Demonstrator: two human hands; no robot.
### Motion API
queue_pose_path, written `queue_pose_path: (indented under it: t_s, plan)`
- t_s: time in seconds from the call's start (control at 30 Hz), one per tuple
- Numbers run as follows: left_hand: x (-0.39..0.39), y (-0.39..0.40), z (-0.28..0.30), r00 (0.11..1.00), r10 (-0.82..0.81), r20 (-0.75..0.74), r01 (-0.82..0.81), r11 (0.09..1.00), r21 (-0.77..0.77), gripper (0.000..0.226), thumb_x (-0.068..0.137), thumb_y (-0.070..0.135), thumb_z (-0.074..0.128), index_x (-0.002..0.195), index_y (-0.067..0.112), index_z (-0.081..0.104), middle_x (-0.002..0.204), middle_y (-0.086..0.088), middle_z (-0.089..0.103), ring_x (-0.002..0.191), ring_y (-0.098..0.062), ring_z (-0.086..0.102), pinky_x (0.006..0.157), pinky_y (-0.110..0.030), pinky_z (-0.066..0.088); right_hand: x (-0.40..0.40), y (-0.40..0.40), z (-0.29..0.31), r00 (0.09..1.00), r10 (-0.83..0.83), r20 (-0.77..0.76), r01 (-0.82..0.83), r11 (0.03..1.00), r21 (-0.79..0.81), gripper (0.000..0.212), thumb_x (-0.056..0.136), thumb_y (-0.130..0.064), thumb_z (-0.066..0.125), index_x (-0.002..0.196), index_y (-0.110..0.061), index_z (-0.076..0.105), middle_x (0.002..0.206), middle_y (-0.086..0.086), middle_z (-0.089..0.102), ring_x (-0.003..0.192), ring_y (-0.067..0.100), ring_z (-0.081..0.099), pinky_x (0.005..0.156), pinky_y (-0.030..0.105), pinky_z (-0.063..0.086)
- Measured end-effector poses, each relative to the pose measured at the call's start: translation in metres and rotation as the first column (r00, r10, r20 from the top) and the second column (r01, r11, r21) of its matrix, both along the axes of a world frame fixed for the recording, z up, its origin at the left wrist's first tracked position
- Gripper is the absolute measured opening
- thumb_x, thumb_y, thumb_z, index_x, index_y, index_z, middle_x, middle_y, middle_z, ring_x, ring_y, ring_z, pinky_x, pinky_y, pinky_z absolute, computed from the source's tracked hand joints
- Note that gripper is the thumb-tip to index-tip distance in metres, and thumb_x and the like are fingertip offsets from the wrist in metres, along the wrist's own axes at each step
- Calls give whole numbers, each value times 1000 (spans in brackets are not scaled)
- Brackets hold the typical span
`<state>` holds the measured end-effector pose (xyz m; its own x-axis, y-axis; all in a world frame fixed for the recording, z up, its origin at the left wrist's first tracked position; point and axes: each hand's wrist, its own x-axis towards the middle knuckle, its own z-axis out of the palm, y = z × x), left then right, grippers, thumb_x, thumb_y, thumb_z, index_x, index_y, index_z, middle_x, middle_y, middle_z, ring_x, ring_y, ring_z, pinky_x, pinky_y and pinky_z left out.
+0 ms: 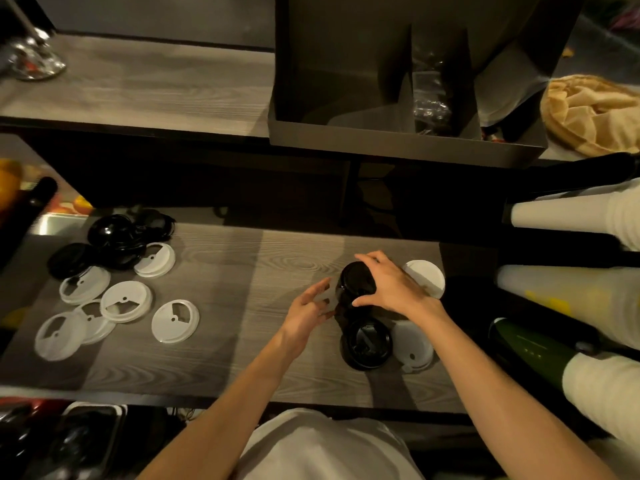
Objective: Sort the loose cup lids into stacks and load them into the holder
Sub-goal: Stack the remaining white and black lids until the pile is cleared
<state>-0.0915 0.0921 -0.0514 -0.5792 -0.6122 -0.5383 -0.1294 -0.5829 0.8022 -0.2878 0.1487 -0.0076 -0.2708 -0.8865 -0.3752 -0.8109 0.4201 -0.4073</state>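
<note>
Head: black lid stack under right hand

Glossy black plastic lids, matt translucent plastic lids, grey wood-grain counter

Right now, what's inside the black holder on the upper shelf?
The black holder shows upright dividers. The wide left compartment looks empty. A narrow middle slot holds something clear and crinkled, unidentifiable. The front wall hides the compartment floors; the right section is too dark to judge.
</note>
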Motion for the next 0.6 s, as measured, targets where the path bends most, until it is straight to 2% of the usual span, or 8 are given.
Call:
queue_pose_path:
  t_s: [0.03,0.1,0.2,0.27,0.33,0.43,0.5,0.6]
  plan:
    - [14,-9,-1,998,51,42,-50,998,-35,45,100,-8,44,139,8,58,136,-5,59,105,-13,62,82,-24,59,9,-7,1,1000,3,-11,-3,1000,-24,98,82,-39,86,160,-25,30,156,-1,30,142,26,40,113,44,44]
    - [41,-25,-3,980,154,126,-142,985,-96,31,99,-5,50,123,4,67,122,-13,66,93,-18,64,73,-24,59,29,-20,3,1000,14,-25,-17,994,-107,87,88,-40,80,158,-24,32,154,-1,32,139,25,43,110,41,45]
    - [93,-44,-9,928,310,207,-281,947,-158,17,99,0,56,103,8,70,94,-10,69,73,-16,61,62,-25,56,71,-45,2,991,121,-53,-128,978,-163,71,93,-42,74,153,-26,40,149,-4,38,133,22,49,107,38,47]
    - [130,-50,-12,884,389,261,-341,916,-211,6,97,8,64,95,12,68,83,-7,68,69,-16,60,60,-26,52,103,-63,-1,976,215,-11,-215,967,-139,67,94,-41,73,152,-28,42,149,-4,41,133,20,50,108,37,47]
    - [167,-56,-14,822,445,355,-327,880,-344,6,91,20,72,93,17,67,83,-5,69,77,-19,65,69,-30,52,141,-86,-3,950,310,18,-306,944,-120,64,94,-39,72,151,-28,44,150,-2,43,135,20,49,111,35,42]
    - [209,-61,-7,680,523,513,-225,815,-533,15,87,17,75,97,19,65,97,-2,70,94,-19,65,83,-30,49,193,-125,-6,907,418,49,-409,902,-138,60,95,-35,72,148,-24,48,146,0,49,133,21,52,112,34,41]
    - [233,-64,-7,639,540,548,-215,809,-547,26,84,16,77,106,15,63,109,-8,65,110,-25,58,93,-33,47,227,-157,-9,882,463,86,-453,884,-119,58,96,-33,70,147,-20,48,144,2,50,131,23,53,111,38,43]
    - [252,-72,-16,615,499,610,-180,842,-508,43,82,19,82,117,8,61,125,-16,59,130,-27,43,105,-30,36,274,-205,-14,859,500,114,-498,866,-42,55,98,-24,66,148,-14,47,144,8,50,134,27,50,110,38,42]
